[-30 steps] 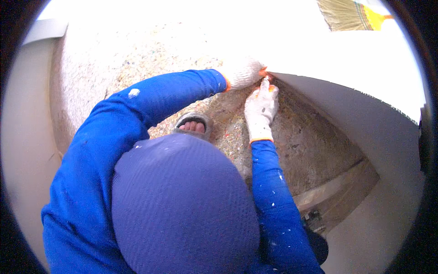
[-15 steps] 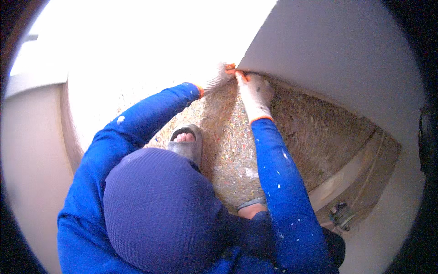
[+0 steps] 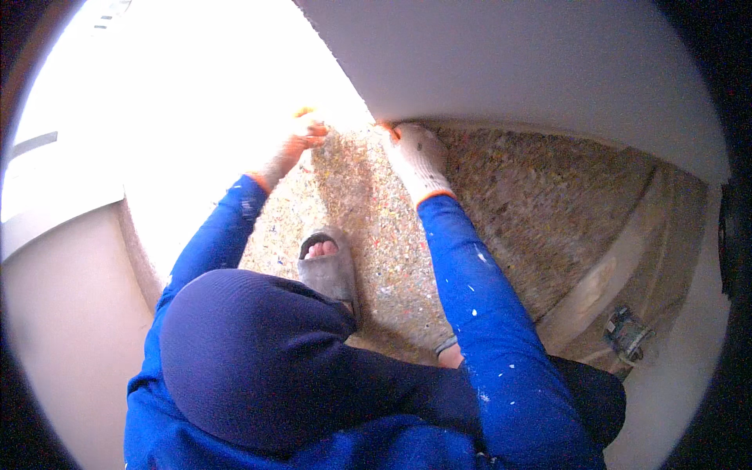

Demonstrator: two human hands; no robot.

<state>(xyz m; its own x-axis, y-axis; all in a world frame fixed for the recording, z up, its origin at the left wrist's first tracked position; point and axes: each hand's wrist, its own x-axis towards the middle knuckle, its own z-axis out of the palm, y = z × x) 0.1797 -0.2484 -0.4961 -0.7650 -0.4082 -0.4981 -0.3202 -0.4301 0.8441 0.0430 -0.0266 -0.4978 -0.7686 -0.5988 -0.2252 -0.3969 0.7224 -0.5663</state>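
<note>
My right hand, in a white knit glove with orange fingertips, is at the foot of the grey wall, right by its near corner edge. Its fingers are bent and pressed together at the corner; whatever they grip is hidden. Out to the left, my left hand is in the same kind of glove, apart from the wall and over the speckled floor. Motion and glare smear its fingers, so I cannot make out whether it holds anything.
My sandalled foot and bent knee are below the hands. A pale wall stands at the left. Near the right wall lies a small teal-and-grey object beside a pale strip. Bright glare washes out the upper left.
My left hand has moved left, away from the corner and from my right hand. The right hand stays at the wall corner. My view has shifted and turned a little.
</note>
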